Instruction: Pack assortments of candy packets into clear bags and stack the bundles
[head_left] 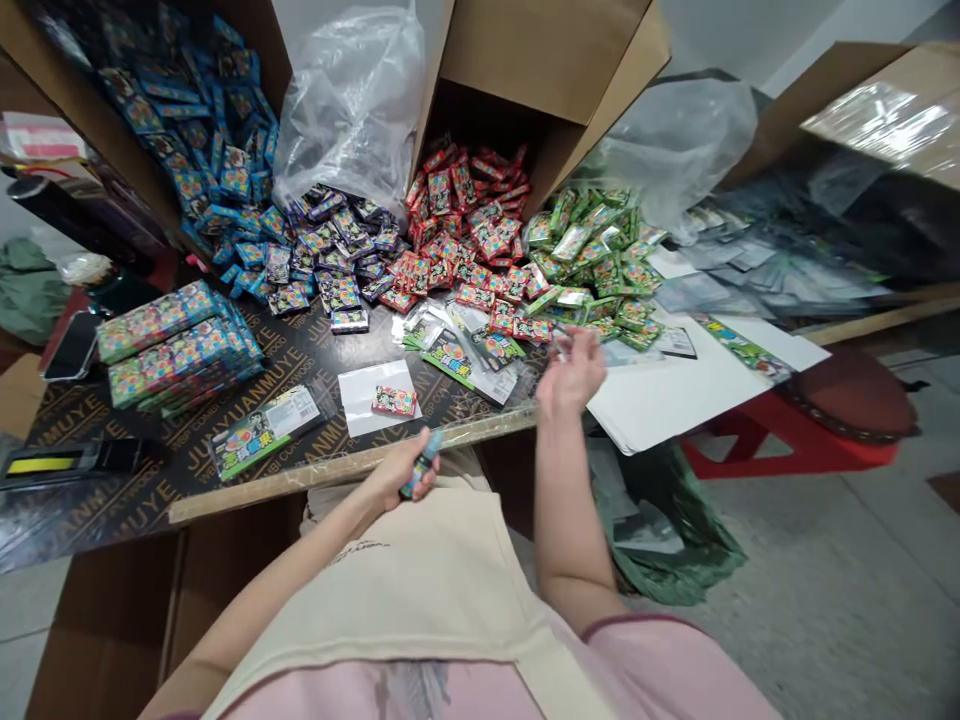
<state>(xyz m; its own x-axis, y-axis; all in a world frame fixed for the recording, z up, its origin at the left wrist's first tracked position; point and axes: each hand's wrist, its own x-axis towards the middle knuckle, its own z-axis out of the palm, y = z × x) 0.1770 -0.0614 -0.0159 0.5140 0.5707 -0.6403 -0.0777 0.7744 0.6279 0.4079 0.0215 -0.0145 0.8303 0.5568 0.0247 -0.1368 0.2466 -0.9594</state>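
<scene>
From where I stand, the left hand [401, 475] is curled around a small blue packet [421, 470], slim and boxy, just off the taped front edge of the dark, glossy, letter-printed surface [300, 345]. The right hand [574, 372] is bent inward beside the red packets [469, 235]; its fingertips are blurred, and I can't tell whether they pinch anything.

Shiny little blocks spread along the back: blue packets [225, 160], purple packets [349, 240], the red ones, then green packets [592, 235]. The red heap spills from a stiff brown cardboard box [525, 50], next to a crinkled, see-through plastic bag [352, 90]. Nearer the front, one red packet [394, 401] lies flat on a smooth white paper sheet [360, 400]. To its left rest a flat, clear-edged printed pouch [266, 430] and a neat brick-like stack [176, 345] of wrapped rows.
</scene>
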